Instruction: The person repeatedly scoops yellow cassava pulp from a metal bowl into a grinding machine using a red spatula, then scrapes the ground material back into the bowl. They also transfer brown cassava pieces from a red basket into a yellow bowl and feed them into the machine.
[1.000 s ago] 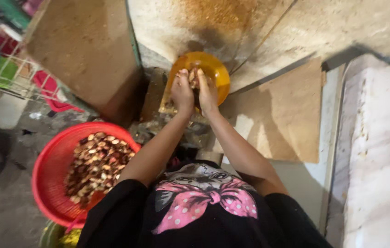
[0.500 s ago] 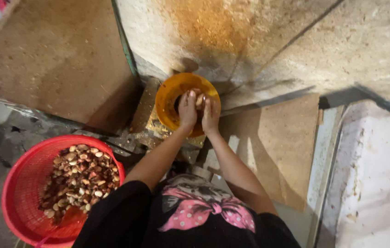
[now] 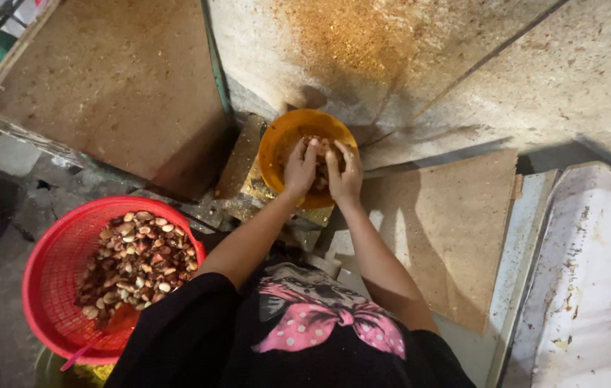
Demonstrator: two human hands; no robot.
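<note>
Orange bowl (image 3: 282, 142) sits on a stained block at the foot of two leaning boards, straight ahead of the person, and both hands reach into it. Left hand (image 3: 300, 167) lies palm down over the near rim with its fingers (image 3: 308, 149) curled onto the brown pieces (image 3: 320, 164) inside; right hand (image 3: 344, 174) lies just beside it, fingers bent down into the same heap, the two hands close together but not clasped. Whether either hand actually pinches a piece cannot be told. The bowl's far rim stands close to the dusty board (image 3: 363, 57) behind it, and a darker board (image 3: 118, 86) closes in on its left side, so the open room lies mainly toward the person. To the right, a flat brown sheet (image 3: 456, 230) runs up to a pale metal edge (image 3: 528, 266). Well apart on the left, a red basket (image 3: 47, 280) holds a pile of mixed brown and pale nuts (image 3: 136, 259), beside the left arm.
</note>
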